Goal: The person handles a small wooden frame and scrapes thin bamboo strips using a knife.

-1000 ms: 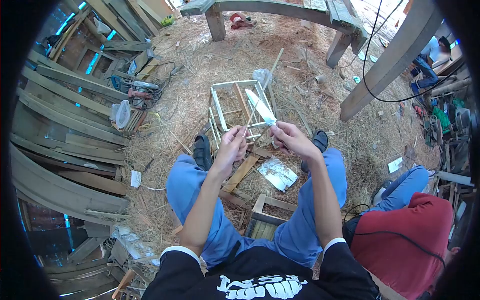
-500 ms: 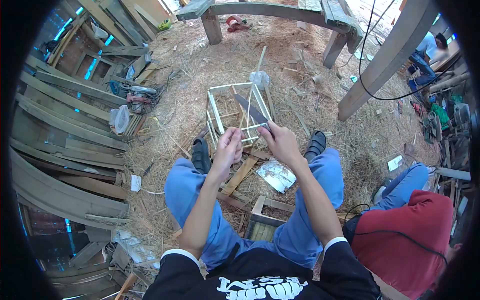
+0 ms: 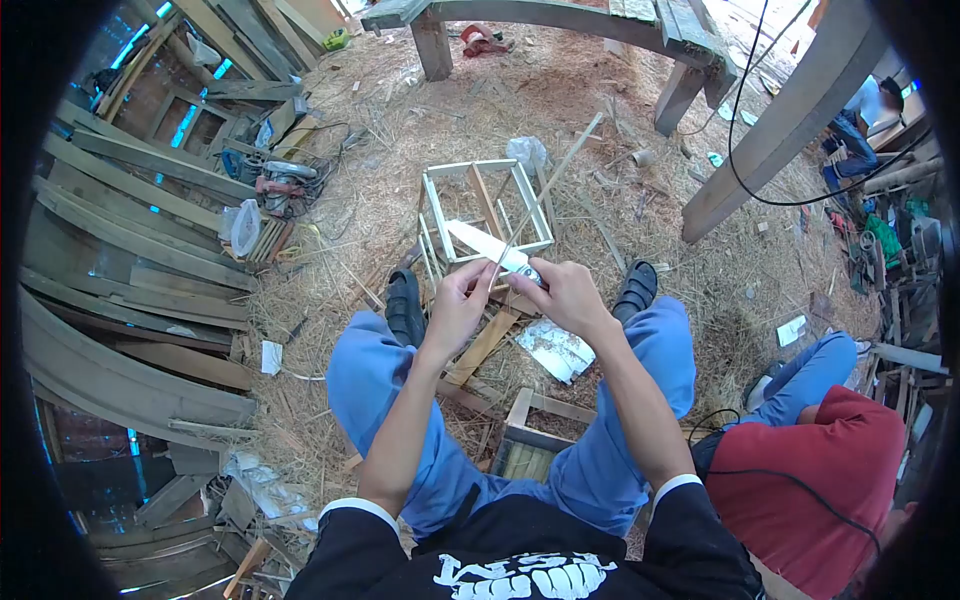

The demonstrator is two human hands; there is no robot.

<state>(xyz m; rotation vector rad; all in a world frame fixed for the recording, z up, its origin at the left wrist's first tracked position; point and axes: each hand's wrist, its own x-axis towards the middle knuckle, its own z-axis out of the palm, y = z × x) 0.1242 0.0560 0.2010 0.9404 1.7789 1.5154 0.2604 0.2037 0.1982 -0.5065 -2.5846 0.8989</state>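
Note:
Between my knees, my left hand [image 3: 463, 300] pinches the near end of a long thin wooden strip [image 3: 560, 172], which points away up and to the right. My right hand [image 3: 566, 296] is wrapped round the handle of a knife [image 3: 490, 246]. The bright blade points up and to the left and crosses the strip just beyond my left fingers. Beyond both hands, a pale wooden frame [image 3: 433, 205] stands on the shavings-covered ground, partly hidden by the blade.
A white sheet [image 3: 556, 350] and a small wooden box frame [image 3: 524, 450] lie between my legs. At right sits a person in red [image 3: 800, 480]; another person [image 3: 855, 125] is farther back. Power tools [image 3: 285, 188] lie left. A bench [image 3: 560, 17] and slanted post [image 3: 780, 130] stand ahead.
The knife blade has swung lower and to the left, nearer my left hand, and now looks bright. The strip's far end has tilted to the right. The person in red has shifted slightly.

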